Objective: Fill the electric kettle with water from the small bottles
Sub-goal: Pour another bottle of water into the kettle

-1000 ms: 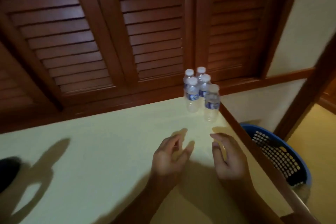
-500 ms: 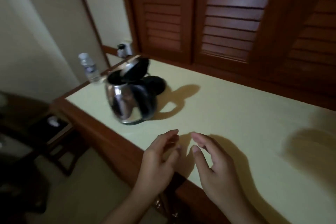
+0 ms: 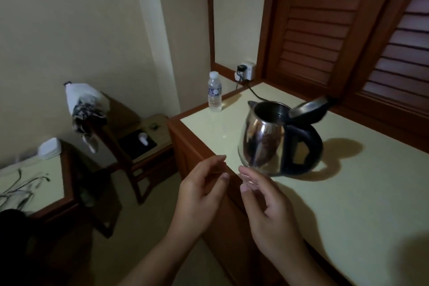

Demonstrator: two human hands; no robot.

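The kettle (image 3: 267, 137) stands on the worktop (image 3: 348, 193) with its lid (image 3: 308, 109) open. One small bottle (image 3: 214, 93) stands upright near the far corner. The left hand (image 3: 199, 195) and right hand (image 3: 267, 206) hover empty, fingers relaxed. The next move is probably to reach round the kettle, grip the bottle mid-body and uncap it before tilting.

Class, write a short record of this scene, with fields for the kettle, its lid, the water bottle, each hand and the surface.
kettle: steel, black handle, upright on the counter
lid: open, tilted back
bottle: capped, upright at the counter's far corner, apart from the kettle
left hand: empty, fingers relaxed, beside the counter's edge
right hand: empty, fingers relaxed, near the kettle's base
counter: pale top, wooden edge
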